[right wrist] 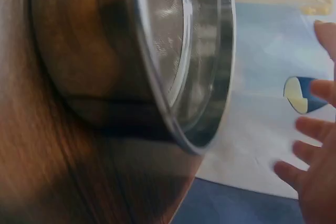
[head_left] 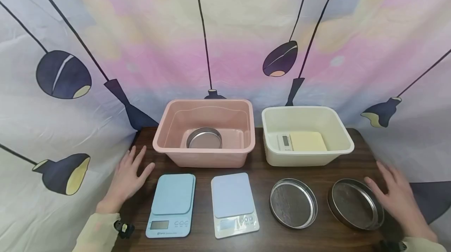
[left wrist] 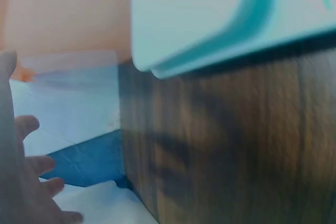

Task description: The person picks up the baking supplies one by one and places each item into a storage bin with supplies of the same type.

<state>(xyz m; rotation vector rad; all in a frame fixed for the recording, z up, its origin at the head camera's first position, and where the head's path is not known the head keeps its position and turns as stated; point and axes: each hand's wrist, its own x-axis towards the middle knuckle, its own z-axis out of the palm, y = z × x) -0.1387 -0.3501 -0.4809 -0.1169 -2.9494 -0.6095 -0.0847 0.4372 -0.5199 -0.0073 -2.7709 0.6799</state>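
My left hand [head_left: 127, 177] is at the table's left side with fingers spread and nothing in it. Nearest to it lies a light blue kitchen scale [head_left: 172, 205], whose corner also fills the top of the left wrist view. A white kitchen scale [head_left: 234, 205] sits to the right of the blue one. My right hand [head_left: 396, 193], fingers apart and holding nothing, is just beside a round metal sieve [head_left: 356, 204]. That sieve's steel wall [right wrist: 89, 51] and fine mesh show large in the right wrist view. Another metal sieve [head_left: 293, 203] lies left of it.
A pink plastic bin [head_left: 211, 158] stands at the back with a round sieve [head_left: 204, 138] inside. Right of it is a cream bin [head_left: 303, 160] containing a pale yellow scale [head_left: 306, 141]. Behind hangs a curtain [head_left: 239, 21] printed with lamps.
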